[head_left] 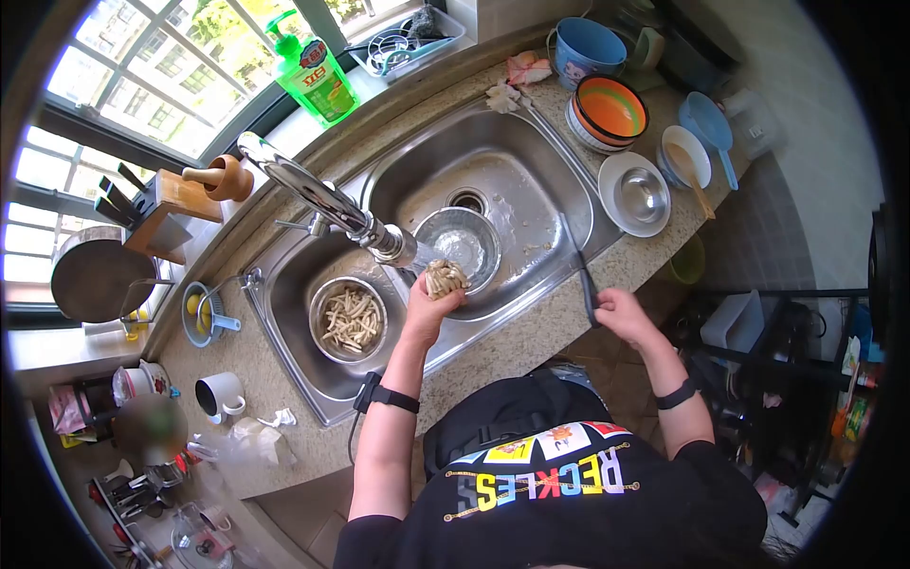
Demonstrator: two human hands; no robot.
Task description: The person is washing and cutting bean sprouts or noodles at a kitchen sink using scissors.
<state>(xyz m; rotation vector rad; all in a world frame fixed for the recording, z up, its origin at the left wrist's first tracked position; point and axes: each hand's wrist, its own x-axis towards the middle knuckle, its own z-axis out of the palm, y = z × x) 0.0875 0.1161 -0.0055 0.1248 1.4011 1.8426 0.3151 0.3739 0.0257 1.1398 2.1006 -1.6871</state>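
Mushroom bunch: clamped in my left hand at the tap, above the sink. Knife: gripped in my right hand. Steel bowl: already holds strips. I judge the work partway; this bunch remains.

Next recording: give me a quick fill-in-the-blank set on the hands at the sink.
1. The left hand holds a mushroom bunch under the ____.
2. The right hand grips a ____.
3. Cut mushroom pieces lie in a steel ____ in the sink.
Missing: faucet; knife; bowl.
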